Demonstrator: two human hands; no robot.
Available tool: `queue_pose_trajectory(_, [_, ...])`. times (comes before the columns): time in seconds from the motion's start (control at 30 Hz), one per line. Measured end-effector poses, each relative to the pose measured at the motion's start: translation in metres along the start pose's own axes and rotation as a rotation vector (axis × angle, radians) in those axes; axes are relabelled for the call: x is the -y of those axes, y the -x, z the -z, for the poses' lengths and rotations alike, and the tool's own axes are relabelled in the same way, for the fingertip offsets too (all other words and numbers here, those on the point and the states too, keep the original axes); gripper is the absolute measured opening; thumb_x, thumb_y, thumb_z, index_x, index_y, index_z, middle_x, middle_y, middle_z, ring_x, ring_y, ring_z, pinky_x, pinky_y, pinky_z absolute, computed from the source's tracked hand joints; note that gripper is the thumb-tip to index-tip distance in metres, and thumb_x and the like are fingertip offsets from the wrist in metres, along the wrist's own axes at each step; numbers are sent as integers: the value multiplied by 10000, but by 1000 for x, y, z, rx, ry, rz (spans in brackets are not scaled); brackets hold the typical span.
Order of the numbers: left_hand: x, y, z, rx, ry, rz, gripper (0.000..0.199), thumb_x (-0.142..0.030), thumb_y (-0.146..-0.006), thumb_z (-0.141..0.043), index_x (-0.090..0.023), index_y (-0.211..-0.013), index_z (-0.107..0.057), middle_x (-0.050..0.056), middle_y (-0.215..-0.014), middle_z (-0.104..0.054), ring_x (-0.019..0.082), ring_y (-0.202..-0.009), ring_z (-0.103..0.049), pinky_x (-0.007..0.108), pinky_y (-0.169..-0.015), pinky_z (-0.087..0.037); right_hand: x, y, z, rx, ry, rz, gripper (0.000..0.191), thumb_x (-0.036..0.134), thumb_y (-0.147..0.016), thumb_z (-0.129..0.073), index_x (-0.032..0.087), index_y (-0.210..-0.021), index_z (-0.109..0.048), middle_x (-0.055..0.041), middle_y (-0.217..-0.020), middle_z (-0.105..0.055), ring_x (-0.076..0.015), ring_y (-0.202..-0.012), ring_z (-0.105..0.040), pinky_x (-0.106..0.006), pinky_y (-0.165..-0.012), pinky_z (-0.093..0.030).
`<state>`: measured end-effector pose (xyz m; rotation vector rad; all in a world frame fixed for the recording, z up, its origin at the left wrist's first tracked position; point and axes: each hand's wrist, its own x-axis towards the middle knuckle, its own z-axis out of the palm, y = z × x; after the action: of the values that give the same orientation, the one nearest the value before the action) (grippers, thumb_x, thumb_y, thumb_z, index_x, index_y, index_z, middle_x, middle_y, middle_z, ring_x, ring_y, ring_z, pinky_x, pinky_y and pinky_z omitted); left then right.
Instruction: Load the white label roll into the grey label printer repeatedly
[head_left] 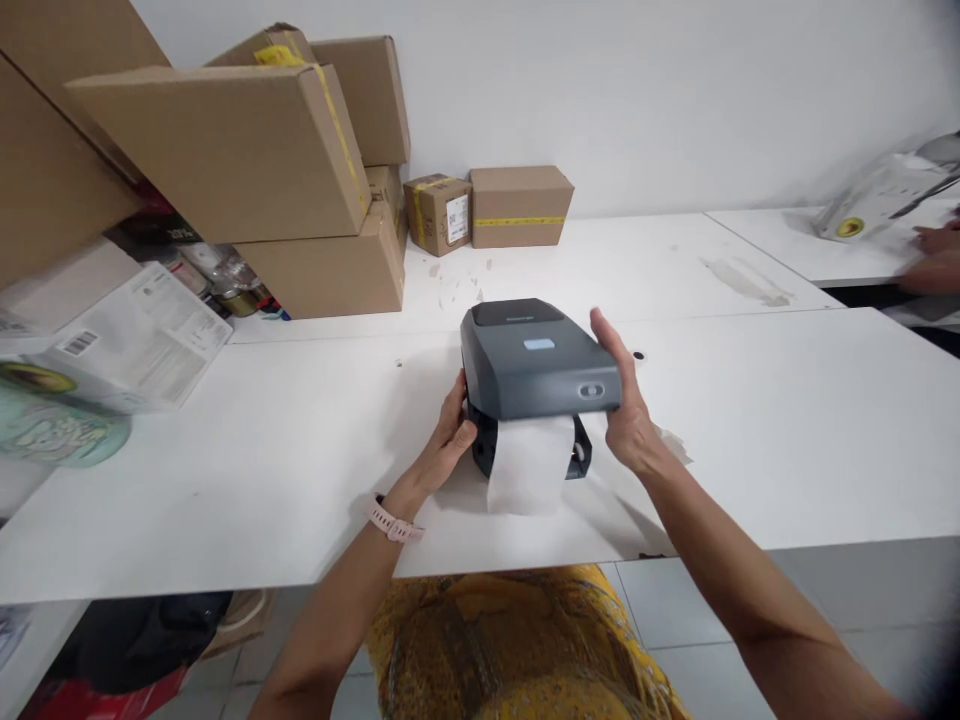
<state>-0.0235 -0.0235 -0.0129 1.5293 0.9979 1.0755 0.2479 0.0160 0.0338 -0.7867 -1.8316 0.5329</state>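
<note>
A dark grey label printer point(525, 370) stands on the white table, its top cover slightly raised at the front. White label paper point(529, 465) hangs out through the front gap and down onto the table. My left hand point(446, 435) grips the printer's lower left side, thumb at the front corner and the other fingers partly hidden behind it. On the right, my right hand point(624, 405) clasps the edge of the cover, its thumb extended along the side and its other fingers mostly hidden. A pink watch strap point(395, 522) circles my left wrist.
Large cardboard boxes point(225, 150) are stacked at the back left, with two smaller cartons point(517, 205) by the wall. A white printed box point(127, 340) and a teal container point(71, 425) sit at the left. Another person's hand point(937, 255) shows at far right.
</note>
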Motion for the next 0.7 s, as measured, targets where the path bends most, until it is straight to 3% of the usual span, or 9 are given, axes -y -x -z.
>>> queue_pose_trajectory(0.13, [-6,0,-4,-8,-8,86,912,-662,-971,-567,-399,-1698,-83,9,-1812,-60,356,-1667,-81,571,-1351,-161,-7,-67,1,-48,71,84,771,807,-988,-128,426,-1651,-228,-30,-1686,-412,-357,-1580,-367,-629,-1263,-364])
queue_pose_trajectory(0.23, [-9,0,-5,-29,5,107,883,-617,-986,-576,-397,-1696,-100,20,-1801,-134,350,-1656,-140,570,-1333,-217,-20,-117,-2,-129,132,68,793,804,-983,-35,412,-1627,-284,-27,-1669,-406,-342,-1596,-331,-619,-1278,-332])
queue_pose_trajectory(0.4, [-9,0,-4,-49,-24,89,842,-559,-990,-595,-401,-1688,-152,31,-1787,-204,364,-1627,-234,584,-1305,-271,-47,-183,-12,-177,113,-46,812,832,-979,-85,356,-1552,-409,-61,-1573,-499,-316,-1551,-399,-551,-1291,-320])
queue_pose_trajectory(0.53, [-8,-1,-4,-65,-71,77,733,-558,-995,-576,-406,-1652,-289,22,-1786,-209,361,-1640,-201,580,-1308,-266,-72,-210,-21,-181,128,-61,827,827,-986,-81,312,-1533,-426,-85,-1507,-542,-306,-1483,-480,-541,-1266,-352])
queue_pose_trajectory(0.7, [-6,0,-4,-79,-115,40,713,-556,-977,-610,-383,-1622,-360,63,-1767,-256,376,-1618,-262,601,-1273,-330,-82,-206,-16,-115,192,53,833,826,-979,-47,346,-1611,-299,-76,-1573,-477,-287,-1499,-467,-528,-1242,-391])
